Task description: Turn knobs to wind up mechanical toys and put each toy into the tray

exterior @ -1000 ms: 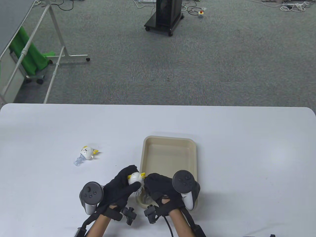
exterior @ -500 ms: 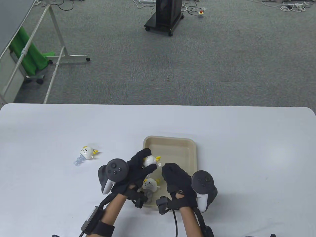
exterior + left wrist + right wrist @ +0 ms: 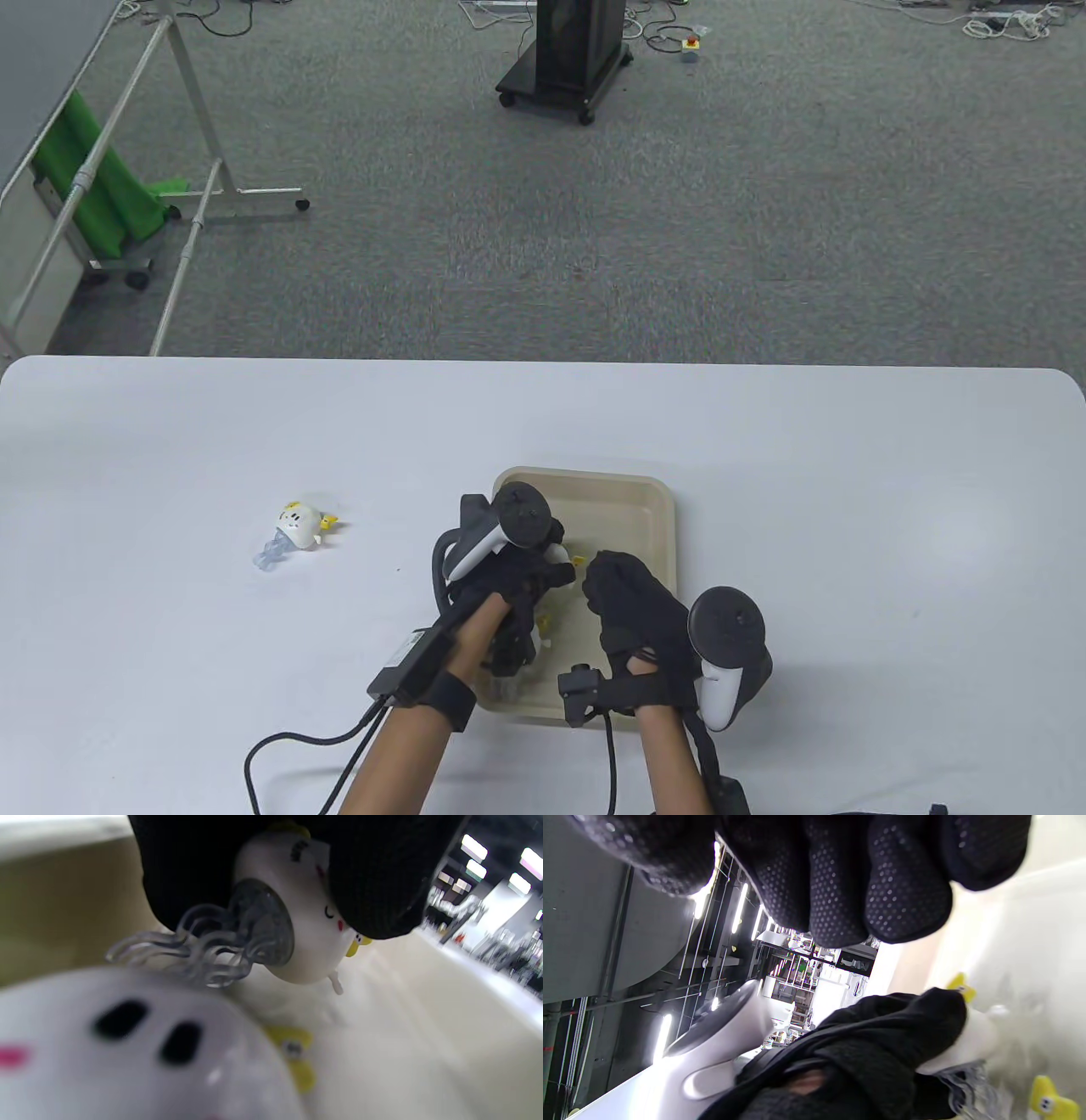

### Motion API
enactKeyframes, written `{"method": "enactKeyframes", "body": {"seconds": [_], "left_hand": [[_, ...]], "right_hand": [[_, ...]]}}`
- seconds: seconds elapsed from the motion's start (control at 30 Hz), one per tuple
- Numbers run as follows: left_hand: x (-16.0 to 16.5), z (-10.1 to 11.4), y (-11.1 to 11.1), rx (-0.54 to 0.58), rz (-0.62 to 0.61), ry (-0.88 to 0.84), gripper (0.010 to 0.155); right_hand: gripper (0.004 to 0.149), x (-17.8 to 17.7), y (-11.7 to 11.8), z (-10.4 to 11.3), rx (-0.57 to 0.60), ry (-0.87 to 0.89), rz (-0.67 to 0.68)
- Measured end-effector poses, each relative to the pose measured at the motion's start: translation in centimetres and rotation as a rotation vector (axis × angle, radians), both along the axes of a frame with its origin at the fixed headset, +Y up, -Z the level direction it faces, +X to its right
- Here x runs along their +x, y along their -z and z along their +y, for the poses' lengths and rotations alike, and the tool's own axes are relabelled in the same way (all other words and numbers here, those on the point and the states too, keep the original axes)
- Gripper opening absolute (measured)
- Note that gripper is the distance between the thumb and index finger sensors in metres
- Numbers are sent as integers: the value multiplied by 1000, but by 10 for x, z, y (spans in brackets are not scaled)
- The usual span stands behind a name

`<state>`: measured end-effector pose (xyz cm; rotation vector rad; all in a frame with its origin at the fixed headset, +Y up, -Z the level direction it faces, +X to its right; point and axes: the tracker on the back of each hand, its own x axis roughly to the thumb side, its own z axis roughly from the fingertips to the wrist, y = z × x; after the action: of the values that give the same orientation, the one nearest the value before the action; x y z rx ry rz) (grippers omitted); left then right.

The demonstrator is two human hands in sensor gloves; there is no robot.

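My left hand [image 3: 550,567] is turned palm down over the beige tray [image 3: 585,477] and grips a white wind-up toy [image 3: 305,938] with yellow fins and clear wavy legs. The toy hangs low inside the tray, just above a second white toy [image 3: 127,1052] that lies on the tray floor. Only a yellow bit of that second toy [image 3: 545,626] shows past my wrist in the table view. My right hand [image 3: 626,587] hovers over the tray's right half, its fingers [image 3: 840,878] loosely curled and holding nothing. A third toy [image 3: 299,525] lies on the table to the left.
The white table [image 3: 848,509] runs wide on both sides of the tray. A black cable [image 3: 288,747] trails from my left wrist across the near edge. Beyond the far edge are carpet, a black wheeled stand [image 3: 567,59] and a rack with green cloth [image 3: 102,195].
My left hand carried the toy forward and right over the tray, rolled palm down and lowered it inside. The right hand let go and drifted right and forward, empty.
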<state>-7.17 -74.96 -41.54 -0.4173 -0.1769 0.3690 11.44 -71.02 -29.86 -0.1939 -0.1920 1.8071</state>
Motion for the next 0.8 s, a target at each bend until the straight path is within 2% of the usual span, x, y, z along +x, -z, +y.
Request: {"method": "enactKeyframes", "body": {"seconds": [0.07, 0.17, 0.27, 0.33, 0.5, 0.63, 0.8], "left_hand": [[2, -7, 2, -53, -16, 30, 72], [-4, 2, 1, -6, -30, 13, 77], [-22, 22, -3, 116, -14, -63, 78], [-50, 41, -5, 241, 27, -118, 76], [-125, 61, -4, 396, 154, -40, 76], [-195, 53, -4, 411, 279, 99, 80], [-249, 27, -3, 349, 376, 153, 86]], "right_hand": [[55, -1, 0, -1, 0, 1, 6], [56, -3, 1, -3, -6, -10, 13], [56, -5, 2, -4, -11, -23, 15], [56, -8, 2, -5, -11, -33, 19], [56, -13, 2, -6, -7, -56, 32], [56, -18, 3, -8, -13, -75, 46], [56, -23, 5, -10, -19, -91, 66]]}}
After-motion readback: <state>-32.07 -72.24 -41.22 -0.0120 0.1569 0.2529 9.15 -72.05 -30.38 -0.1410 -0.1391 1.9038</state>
